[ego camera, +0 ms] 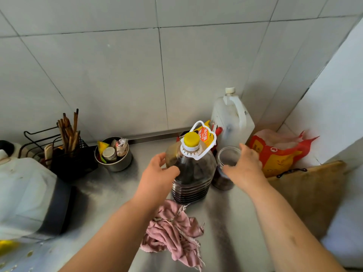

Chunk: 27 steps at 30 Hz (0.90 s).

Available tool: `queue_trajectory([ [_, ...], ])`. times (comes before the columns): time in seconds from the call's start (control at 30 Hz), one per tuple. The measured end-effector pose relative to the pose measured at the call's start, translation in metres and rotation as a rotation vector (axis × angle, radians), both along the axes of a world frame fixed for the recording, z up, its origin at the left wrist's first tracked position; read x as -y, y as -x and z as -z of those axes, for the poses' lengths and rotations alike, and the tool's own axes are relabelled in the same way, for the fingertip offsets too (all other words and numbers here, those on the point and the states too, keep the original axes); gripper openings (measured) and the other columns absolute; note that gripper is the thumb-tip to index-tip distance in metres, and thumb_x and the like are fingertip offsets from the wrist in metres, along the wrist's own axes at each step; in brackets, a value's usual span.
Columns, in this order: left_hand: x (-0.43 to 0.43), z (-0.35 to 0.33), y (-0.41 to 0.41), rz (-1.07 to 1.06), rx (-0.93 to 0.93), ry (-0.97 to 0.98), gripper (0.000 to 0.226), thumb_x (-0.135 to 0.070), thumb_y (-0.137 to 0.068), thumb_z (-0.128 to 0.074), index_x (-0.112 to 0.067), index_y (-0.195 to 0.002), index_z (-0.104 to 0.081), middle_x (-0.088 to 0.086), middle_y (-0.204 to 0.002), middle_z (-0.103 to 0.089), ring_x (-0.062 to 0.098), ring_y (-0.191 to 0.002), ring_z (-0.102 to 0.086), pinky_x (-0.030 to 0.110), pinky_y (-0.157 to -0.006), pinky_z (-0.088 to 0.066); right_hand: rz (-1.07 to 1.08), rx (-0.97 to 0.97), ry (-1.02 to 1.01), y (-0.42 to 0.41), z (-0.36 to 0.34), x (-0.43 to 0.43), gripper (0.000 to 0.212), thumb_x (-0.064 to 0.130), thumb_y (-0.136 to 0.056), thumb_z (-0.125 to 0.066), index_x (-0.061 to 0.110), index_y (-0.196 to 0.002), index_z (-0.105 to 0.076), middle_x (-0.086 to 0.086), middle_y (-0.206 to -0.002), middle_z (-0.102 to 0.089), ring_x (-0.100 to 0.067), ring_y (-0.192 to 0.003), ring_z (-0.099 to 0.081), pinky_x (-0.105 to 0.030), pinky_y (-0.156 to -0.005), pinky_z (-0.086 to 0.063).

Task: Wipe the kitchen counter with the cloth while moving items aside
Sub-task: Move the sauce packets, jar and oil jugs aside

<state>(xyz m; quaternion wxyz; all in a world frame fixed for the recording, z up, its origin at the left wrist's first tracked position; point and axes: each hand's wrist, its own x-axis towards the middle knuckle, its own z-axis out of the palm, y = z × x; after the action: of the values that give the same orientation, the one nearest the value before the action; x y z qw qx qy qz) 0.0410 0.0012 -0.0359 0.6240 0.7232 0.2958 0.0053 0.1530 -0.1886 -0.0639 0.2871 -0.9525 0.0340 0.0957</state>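
A crumpled pink cloth (173, 232) lies loose on the steel counter (110, 195), between my forearms. Behind it stands a big dark oil bottle (193, 173) with a yellow cap and a white carry handle. My left hand (157, 173) is at the bottle's left shoulder, fingers curled against it. To the bottle's right is a glass jar (225, 163) with dark contents. My right hand (245, 165) wraps the jar's rim from the right.
A white jug (231, 118) stands in the back corner, with a red and yellow bag (275, 154) beside it. A wooden board (314, 185) leans at the right. A steel bowl of small items (114, 154), a chopstick caddy (70, 152) and a white appliance (23, 193) fill the left.
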Motion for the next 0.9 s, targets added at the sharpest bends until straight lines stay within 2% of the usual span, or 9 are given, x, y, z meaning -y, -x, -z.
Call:
queue_trajectory([
  [0.03, -0.001, -0.001, 0.000, -0.005, -0.011, 0.033, 0.044, -0.017, -0.080, -0.059, -0.030, -0.122, -0.052, -0.011, -0.118, -0.061, 0.008, -0.105, -0.057, 0.034, -0.091, -0.045, -0.045, -0.071, 0.051, -0.001, 0.009, 0.000, 0.097, 0.034, -0.074, -0.076, 0.022, -0.150, -0.017, -0.010, -0.155, -0.017, -0.035, -0.140, -0.021, -0.041, -0.111, -0.028],
  [0.1, -0.004, 0.000, 0.000, -0.029, -0.016, 0.078, 0.040, -0.021, -0.083, -0.061, -0.028, -0.122, -0.054, -0.008, -0.117, -0.062, 0.009, -0.106, -0.056, 0.042, -0.101, -0.042, -0.079, -0.094, 0.074, -0.007, 0.026, -0.003, 0.105, 0.040, -0.073, -0.078, 0.025, -0.151, -0.010, -0.009, -0.159, -0.005, -0.035, -0.144, -0.011, -0.044, -0.115, -0.022],
  [0.2, -0.007, 0.003, 0.001, -0.063, -0.020, 0.101, 0.035, -0.029, -0.088, -0.060, -0.025, -0.123, -0.057, -0.011, -0.104, -0.064, 0.000, -0.091, -0.055, 0.039, -0.092, -0.047, -0.010, -0.003, 0.074, -0.017, 0.036, -0.006, 0.101, 0.044, -0.071, -0.079, 0.023, -0.148, -0.018, -0.012, -0.154, -0.013, -0.038, -0.139, -0.020, -0.046, -0.112, -0.027],
  [0.27, -0.007, 0.005, 0.001, -0.072, -0.025, 0.123, 0.031, -0.030, -0.090, -0.059, -0.025, -0.121, -0.057, -0.010, -0.102, -0.064, 0.002, -0.091, -0.056, 0.034, -0.082, -0.048, 0.028, 0.072, 0.057, -0.017, 0.040, -0.008, 0.091, 0.042, -0.070, -0.081, 0.023, -0.142, -0.029, -0.012, -0.148, -0.022, -0.037, -0.132, -0.029, -0.046, -0.106, -0.035],
  [0.37, -0.005, 0.008, 0.002, -0.069, -0.028, 0.138, 0.030, -0.027, -0.090, -0.060, -0.023, -0.120, -0.058, -0.006, -0.104, -0.065, 0.005, -0.095, -0.057, 0.032, -0.079, -0.047, 0.038, 0.190, 0.048, -0.006, 0.049, -0.008, 0.080, 0.037, -0.067, -0.084, 0.024, -0.132, -0.040, -0.011, -0.142, -0.028, -0.035, -0.128, -0.034, -0.046, -0.098, -0.044],
  [0.43, -0.005, 0.009, 0.002, -0.070, -0.025, 0.146, 0.030, -0.026, -0.090, -0.060, -0.023, -0.120, -0.058, -0.005, -0.105, -0.065, 0.006, -0.096, -0.057, 0.032, -0.079, -0.047, 0.035, 0.216, 0.058, 0.000, 0.055, -0.008, 0.081, 0.041, -0.065, -0.085, 0.025, -0.130, -0.039, -0.011, -0.144, -0.027, -0.035, -0.130, -0.034, -0.045, -0.097, -0.045],
  [0.57, -0.007, 0.011, 0.001, -0.071, -0.036, 0.149, 0.028, -0.027, -0.089, -0.061, -0.024, -0.117, -0.059, -0.001, -0.108, -0.065, 0.009, -0.098, -0.058, 0.038, -0.087, -0.049, -0.009, 0.180, 0.061, -0.006, 0.058, -0.003, 0.089, 0.048, -0.066, -0.082, 0.029, -0.137, -0.031, -0.013, -0.153, -0.020, -0.036, -0.138, -0.026, -0.047, -0.104, -0.039],
  [0.77, -0.010, 0.014, 0.004, -0.057, -0.065, 0.316, 0.041, -0.029, -0.087, -0.063, -0.027, -0.127, -0.054, 0.002, -0.118, -0.064, 0.020, -0.112, -0.057, 0.053, -0.099, -0.043, -0.003, 0.151, 0.030, -0.005, 0.053, -0.003, 0.091, 0.041, -0.068, -0.080, 0.032, -0.142, -0.028, -0.007, -0.143, -0.030, -0.033, -0.126, -0.038, -0.046, -0.093, -0.047],
  [0.9, -0.012, 0.017, 0.006, -0.013, -0.043, 0.331, 0.041, -0.030, -0.086, -0.065, -0.031, -0.125, -0.055, 0.002, -0.119, -0.065, 0.022, -0.114, -0.056, 0.051, -0.095, -0.047, 0.062, 0.189, 0.018, 0.021, 0.056, 0.008, 0.092, 0.043, -0.069, -0.079, 0.031, -0.144, -0.026, -0.005, -0.139, -0.032, -0.031, -0.124, -0.039, -0.042, -0.091, -0.047],
])
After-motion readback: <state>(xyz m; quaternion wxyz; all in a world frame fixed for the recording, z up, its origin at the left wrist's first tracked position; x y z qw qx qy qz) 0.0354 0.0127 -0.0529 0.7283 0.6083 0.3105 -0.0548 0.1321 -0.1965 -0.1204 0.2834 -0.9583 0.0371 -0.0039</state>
